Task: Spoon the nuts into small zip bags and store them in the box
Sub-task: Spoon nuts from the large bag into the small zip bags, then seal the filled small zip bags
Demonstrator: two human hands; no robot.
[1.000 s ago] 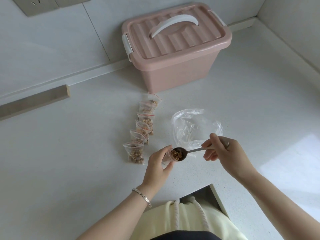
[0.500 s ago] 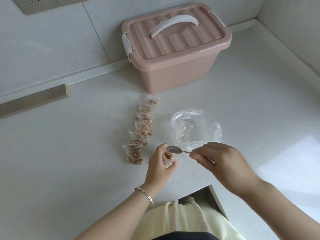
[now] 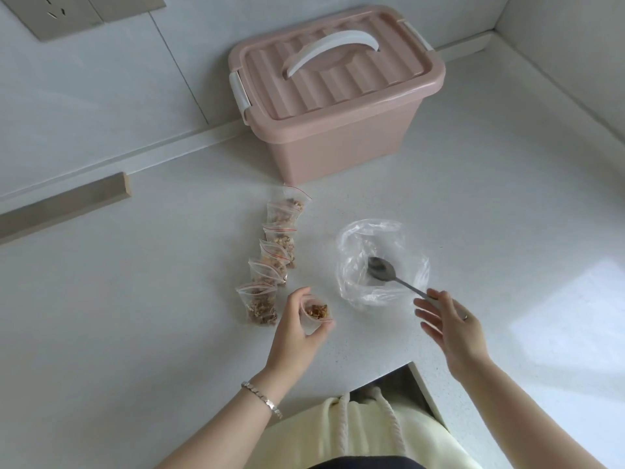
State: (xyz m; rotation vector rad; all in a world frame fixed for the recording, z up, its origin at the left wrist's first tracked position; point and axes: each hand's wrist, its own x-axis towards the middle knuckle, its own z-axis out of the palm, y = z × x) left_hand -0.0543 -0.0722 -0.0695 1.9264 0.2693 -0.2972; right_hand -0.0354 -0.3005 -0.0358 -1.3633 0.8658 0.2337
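Note:
My left hand grips a small zip bag, mouth open and upward, with chopped nuts inside. A metal spoon lies with its empty bowl inside a clear plastic bag to the right. My right hand hovers at the end of the spoon's handle with fingers straight and spread; part of the handle is hidden behind them. Several filled small zip bags lie in a row left of the clear bag. The pink box stands behind them with its lid shut.
The white counter meets walls at the back and right. A wooden strip lies along the back left, and a wall socket sits above it. The counter's front edge has a notch just below my hands.
The spoon tipped its nuts into the small bag, then my right hand carried it right and laid it in the clear bag, fingers opening. My left hand lowered the small bag slightly.

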